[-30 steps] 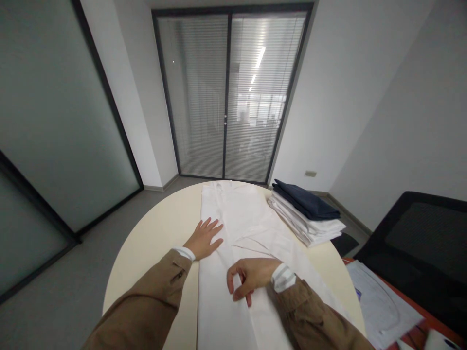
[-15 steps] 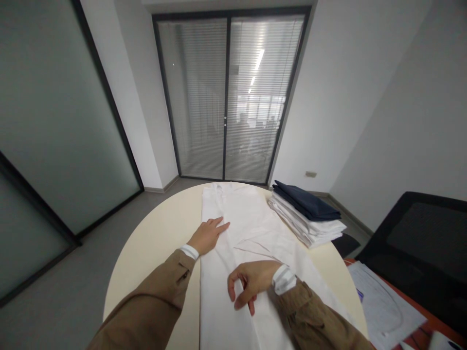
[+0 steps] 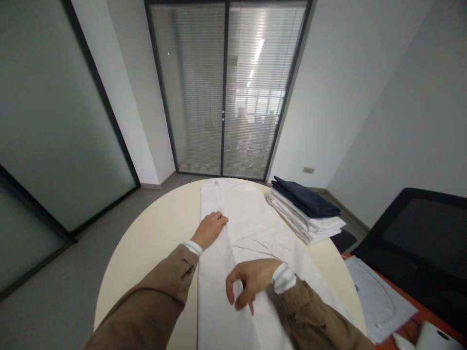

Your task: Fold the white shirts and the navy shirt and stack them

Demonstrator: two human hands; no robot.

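A white shirt [image 3: 244, 209] lies spread along the pale round table [image 3: 153, 221], its left side folded inward in a long strip and creases running across its middle. My left hand [image 3: 210, 227] rests on the strip, fingers drawn together at the inner fold edge; the fingertips appear to pinch the cloth, partly hidden by the hand. Nearer to me, my right hand [image 3: 253, 282] hovers low over or touches the shirt beside the same fold. Its fingers are loosely curved, with a gap between thumb and forefinger and nothing visible in them.
At the table's right edge stands a stack of folded white garments [image 3: 308, 228] topped by a dark navy one [image 3: 306, 197]. A black mesh chair [image 3: 423, 243] is on the right, near a packet of white paper or plastic [image 3: 381, 296] on a reddish surface. Glass doors [image 3: 222, 97] stand beyond.
My left hand's spread fingers have drawn together at the fold edge. My right hand has hardly moved. The view has tilted slightly downward.
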